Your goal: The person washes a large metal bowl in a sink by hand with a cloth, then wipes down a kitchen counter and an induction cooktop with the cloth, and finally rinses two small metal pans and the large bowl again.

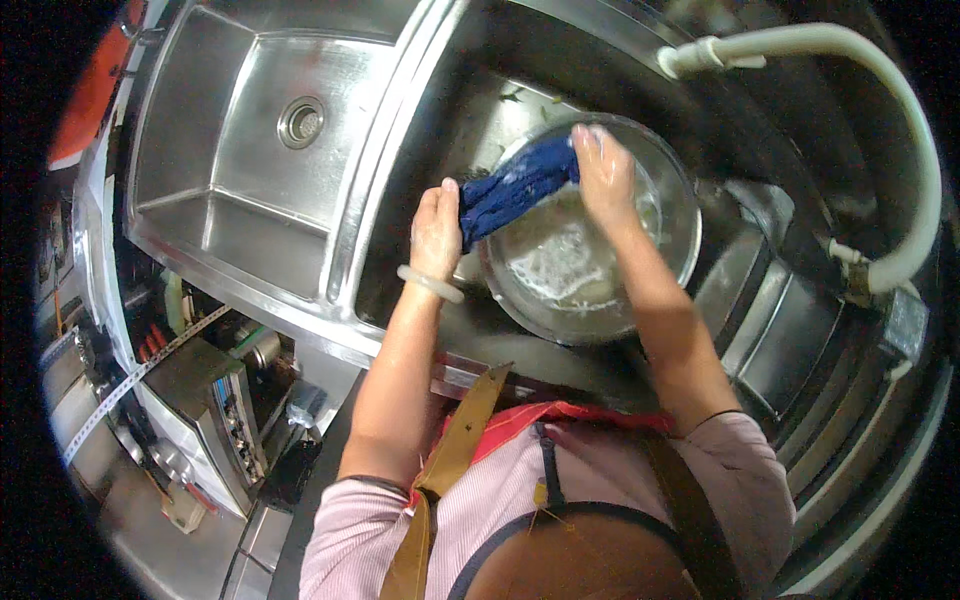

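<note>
A wet dark blue cloth [517, 187] is stretched between my two hands, with bits of suds on it. Its left end is gripped in my left hand [436, 232], which wears a pale bangle at the wrist. My right hand [606, 172] closes on the other end. Beneath the cloth and my right hand, a large round metal basin [690, 202] stands in the right sink compartment. Cloudy water [559, 262] with white foam lies in the basin.
Left of the divider [382, 142] is another steel sink compartment with a drain [301, 122]. Green scraps lie on the sink floor behind the basin. A thick white hose [911, 120] arches at the right. Shelves with utensils stand at lower left.
</note>
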Available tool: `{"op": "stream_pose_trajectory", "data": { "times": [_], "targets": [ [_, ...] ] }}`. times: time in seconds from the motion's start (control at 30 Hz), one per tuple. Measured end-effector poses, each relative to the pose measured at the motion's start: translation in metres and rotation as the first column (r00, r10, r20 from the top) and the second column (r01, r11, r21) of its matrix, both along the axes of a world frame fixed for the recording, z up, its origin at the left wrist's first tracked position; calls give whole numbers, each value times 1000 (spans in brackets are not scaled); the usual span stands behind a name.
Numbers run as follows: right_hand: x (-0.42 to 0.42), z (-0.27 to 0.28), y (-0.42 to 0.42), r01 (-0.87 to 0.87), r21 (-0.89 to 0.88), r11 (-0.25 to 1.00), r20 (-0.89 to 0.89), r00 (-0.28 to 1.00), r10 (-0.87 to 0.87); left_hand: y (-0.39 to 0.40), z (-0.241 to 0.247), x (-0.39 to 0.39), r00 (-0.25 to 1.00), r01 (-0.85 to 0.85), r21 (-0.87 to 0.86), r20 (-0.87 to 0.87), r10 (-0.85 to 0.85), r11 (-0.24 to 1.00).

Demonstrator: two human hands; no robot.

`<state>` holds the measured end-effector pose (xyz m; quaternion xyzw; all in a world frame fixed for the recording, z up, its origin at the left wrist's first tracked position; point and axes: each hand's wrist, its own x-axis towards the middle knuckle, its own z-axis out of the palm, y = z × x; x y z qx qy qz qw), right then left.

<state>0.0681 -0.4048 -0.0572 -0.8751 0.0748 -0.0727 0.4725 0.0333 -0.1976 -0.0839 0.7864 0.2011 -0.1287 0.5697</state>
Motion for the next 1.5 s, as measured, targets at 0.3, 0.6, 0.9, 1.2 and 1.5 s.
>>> {"op": "stream_pose_trajectory", "data": {
  "times": [0.3,0.6,0.9,1.2,1.5],
  "targets": [
    [97,-126,85,-615,-579,535,-699,712,61,24,47,-22,834,543,122,35,-550,831],
    [92,-287,111,-251,-932,-261,-23,761,-649,44,90,-13,807,548,209,124,-578,810],
    [101,-176,131,327,-670,667,-430,561,-707,80,100,-14,785,585,173,126,-607,793],
    [95,-257,139,536,-765,358,-10,546,-838,94,103,-4,761,605,111,212,-614,788],
    [76,-246,146,638,-709,301,95,509,-856,93,99,4,727,648,49,257,-637,760]
  ]
}}
